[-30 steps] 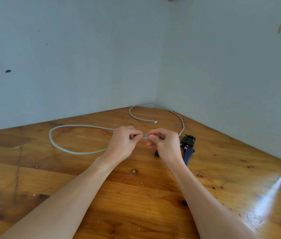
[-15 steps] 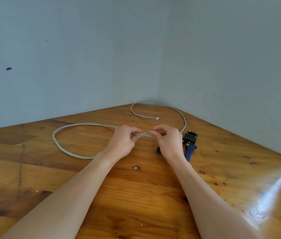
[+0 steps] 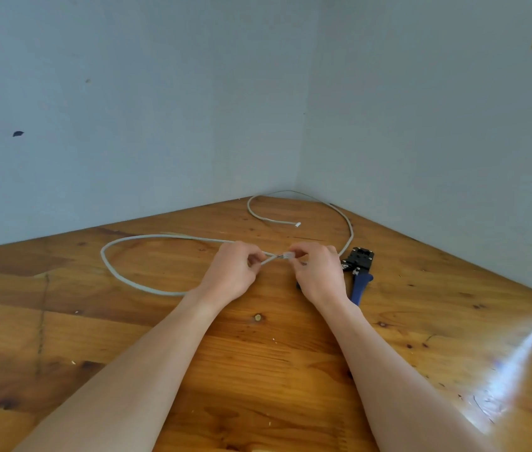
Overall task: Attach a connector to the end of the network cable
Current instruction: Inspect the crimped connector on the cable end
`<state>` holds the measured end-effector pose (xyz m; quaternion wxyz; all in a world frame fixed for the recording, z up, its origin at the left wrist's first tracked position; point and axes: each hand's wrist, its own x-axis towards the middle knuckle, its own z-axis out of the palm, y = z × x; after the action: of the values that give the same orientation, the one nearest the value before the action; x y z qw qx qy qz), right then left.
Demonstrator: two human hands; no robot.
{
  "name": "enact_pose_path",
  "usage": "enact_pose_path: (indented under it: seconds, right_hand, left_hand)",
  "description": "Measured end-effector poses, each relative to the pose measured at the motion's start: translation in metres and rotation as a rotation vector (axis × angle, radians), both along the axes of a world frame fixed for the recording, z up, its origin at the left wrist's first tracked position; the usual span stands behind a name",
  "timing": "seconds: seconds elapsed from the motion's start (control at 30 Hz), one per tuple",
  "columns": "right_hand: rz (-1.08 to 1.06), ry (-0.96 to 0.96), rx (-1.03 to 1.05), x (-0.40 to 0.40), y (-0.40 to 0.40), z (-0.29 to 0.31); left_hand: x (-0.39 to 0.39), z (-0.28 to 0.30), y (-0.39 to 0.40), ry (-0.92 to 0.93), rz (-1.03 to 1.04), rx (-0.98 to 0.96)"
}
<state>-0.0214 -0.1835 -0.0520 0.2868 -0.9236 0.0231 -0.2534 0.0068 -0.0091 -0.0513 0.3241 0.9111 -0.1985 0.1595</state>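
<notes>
Pale blue-grey walls (image 3: 160,125) meet in a corner behind a varnished wooden floor (image 3: 258,370), and glare streaks the boards off to your right.

Take the crimping tool (image 3: 357,272) as your landmark: it lies flat on the wood, black head toward the corner, blue handles pointing back at you.

Your right hand (image 3: 320,275) sits just left of that tool, covering part of its near handle. Its fingertips pinch a small clear connector (image 3: 289,255), held above the boards.

Your left hand (image 3: 232,274) is further left of the tool, close to the right hand but not touching it. It is closed around the grey network cable (image 3: 111,265) near its end, and the short free stretch runs from those fingers up to the connector. Thin wire ends show right at the connector's mouth; whether they are seated inside is too small to tell.

From your left hand the cable sweeps away from the tool in a wide loop over the boards. Another run of it curves past the tool's head on the corner side, rounds the corner, and finishes in a far cable end (image 3: 297,225) with a small white tip, lying on the wood beyond your hands.
</notes>
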Motion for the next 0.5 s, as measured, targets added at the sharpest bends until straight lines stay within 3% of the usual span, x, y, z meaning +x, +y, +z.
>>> enact_pose_path:
  seconds: [0.3,0.5]
  right_hand:
    - [0.102,-0.008,0.11,-0.005,0.007,0.013]
    - [0.229,0.101,0.249,0.002,-0.001,0.048]
  left_hand:
    - [-0.002,0.007,0.009,0.022,0.022,-0.127]
    - [0.001,0.039,0.021,0.047,-0.021,-0.12]
